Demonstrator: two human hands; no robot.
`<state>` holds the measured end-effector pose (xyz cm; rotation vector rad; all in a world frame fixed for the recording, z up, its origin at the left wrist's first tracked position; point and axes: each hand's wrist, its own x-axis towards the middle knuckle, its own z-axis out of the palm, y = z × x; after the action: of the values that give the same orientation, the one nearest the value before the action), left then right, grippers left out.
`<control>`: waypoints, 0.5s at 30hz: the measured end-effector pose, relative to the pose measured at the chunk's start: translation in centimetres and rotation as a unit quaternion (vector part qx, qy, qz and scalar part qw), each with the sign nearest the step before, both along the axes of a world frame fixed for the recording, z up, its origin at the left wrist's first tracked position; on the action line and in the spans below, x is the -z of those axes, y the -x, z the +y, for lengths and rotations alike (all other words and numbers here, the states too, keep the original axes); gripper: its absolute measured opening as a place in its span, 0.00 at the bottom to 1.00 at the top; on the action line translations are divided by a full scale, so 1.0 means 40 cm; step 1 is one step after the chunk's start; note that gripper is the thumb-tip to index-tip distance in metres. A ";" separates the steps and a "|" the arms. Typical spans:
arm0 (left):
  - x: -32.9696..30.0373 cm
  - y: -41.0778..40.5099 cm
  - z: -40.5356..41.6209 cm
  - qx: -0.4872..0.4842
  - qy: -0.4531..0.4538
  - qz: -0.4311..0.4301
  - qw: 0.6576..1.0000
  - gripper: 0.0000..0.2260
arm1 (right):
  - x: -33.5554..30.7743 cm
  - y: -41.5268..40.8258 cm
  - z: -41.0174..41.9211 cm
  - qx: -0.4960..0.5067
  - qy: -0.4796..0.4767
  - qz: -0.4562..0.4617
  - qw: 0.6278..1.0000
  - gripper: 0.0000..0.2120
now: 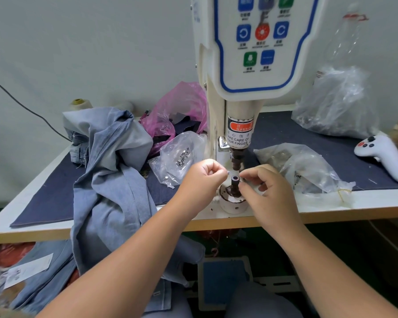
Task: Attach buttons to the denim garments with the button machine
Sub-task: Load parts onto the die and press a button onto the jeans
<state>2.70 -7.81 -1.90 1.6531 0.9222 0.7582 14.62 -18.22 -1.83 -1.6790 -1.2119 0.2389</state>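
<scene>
The white button machine [257, 65] stands at the middle of the table, its dark upper punch [237, 159] above the dark lower die post [235, 184]. My left hand [201, 180] is curled just left of the post and pinches a tiny metal piece [228, 172] at its fingertips. My right hand [265, 187] is curled just right of the post, fingertips close to the die top; what it holds is too small to tell. A pile of light blue denim garments [110, 161] lies on the table's left and hangs over the front edge.
A clear bag of metal buttons [182, 154] lies left of the machine, another clear bag [303, 168] to the right. A pink bag [179, 106] and a big clear bag [338, 104] sit at the back. A white controller [384, 154] rests at far right. Dark cloth [53, 198] covers the table.
</scene>
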 end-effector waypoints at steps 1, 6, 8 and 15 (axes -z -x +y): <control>0.003 0.002 0.003 -0.002 -0.001 0.002 1.000 0.06 | 0.002 -0.002 -0.003 0.001 -0.001 -0.001 1.000 0.05; -0.001 0.014 0.018 -0.022 -0.016 0.018 0.999 0.06 | 0.007 -0.037 -0.019 0.011 -0.025 0.009 1.000 0.09; -0.009 0.022 0.036 -0.051 -0.055 0.042 0.996 0.07 | 0.006 -0.064 -0.029 0.032 -0.040 -0.002 0.999 0.09; -0.058 0.060 0.093 -0.148 -0.199 0.204 0.947 0.09 | -0.014 -0.202 -0.055 0.133 0.118 -0.073 0.981 0.14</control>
<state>0.30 -4.08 0.40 2.1043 1.4044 0.8614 22.72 -20.41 -1.27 -2.0751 -1.0825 0.0978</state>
